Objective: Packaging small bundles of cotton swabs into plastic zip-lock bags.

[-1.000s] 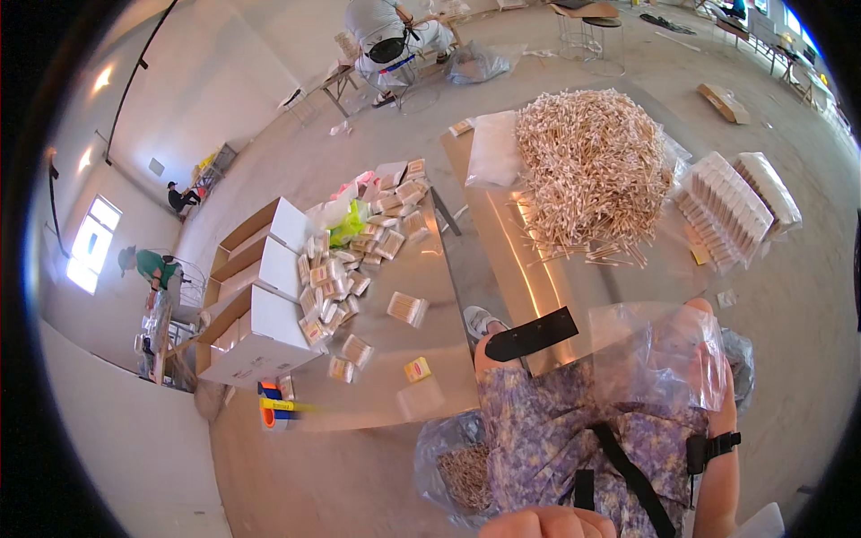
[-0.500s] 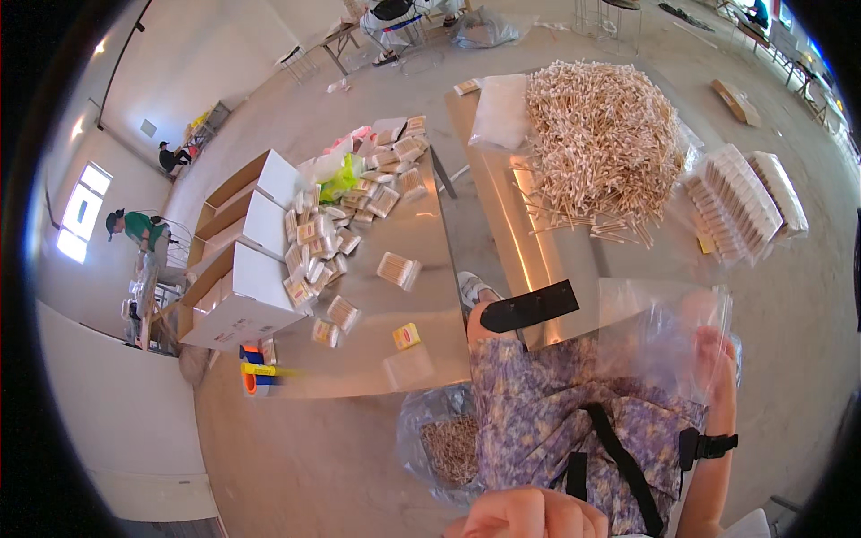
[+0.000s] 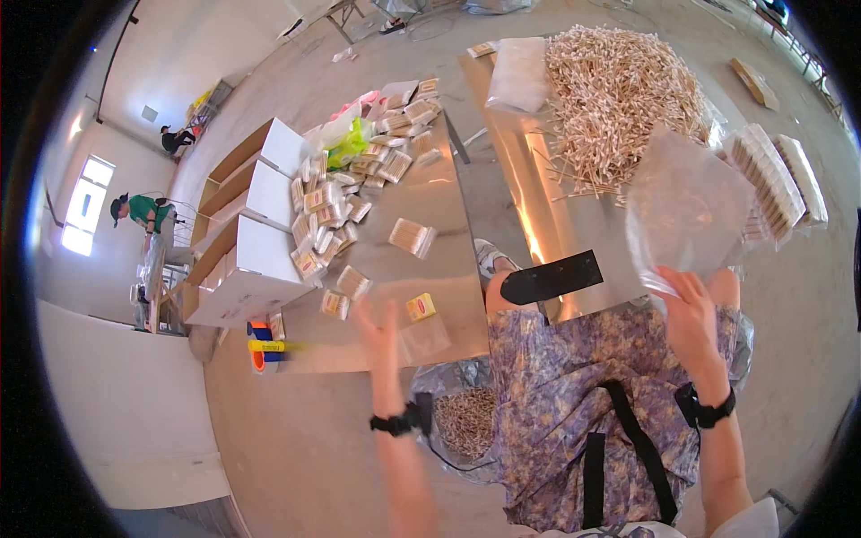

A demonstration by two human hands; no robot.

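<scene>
My right hand (image 3: 691,309) grips the lower edge of a large clear plastic bag (image 3: 686,206), which stands up in front of the table with the cotton swabs. My left hand (image 3: 377,332) is over the left table's near part, smeared by motion, so its fingers do not show clearly. Closest to it are small packs of cotton swabs (image 3: 353,283) and a yellow label card (image 3: 420,307) on a small clear bag (image 3: 424,337). A big heap of loose cotton swabs (image 3: 623,99) lies on the right table, partly behind the large bag.
White cartons (image 3: 242,260) line the left table's far side beside piled swab packs (image 3: 323,202). Tape rolls (image 3: 260,345) sit at its near corner. A black strap (image 3: 552,277) lies by my knee. Bundled swab packs (image 3: 762,179) are at right; a swab-filled bag (image 3: 465,421) is on the floor.
My left hand has moved from the lower edge up and left over the left table. My right hand has lifted the large bag up and forward. The view has shifted slightly.
</scene>
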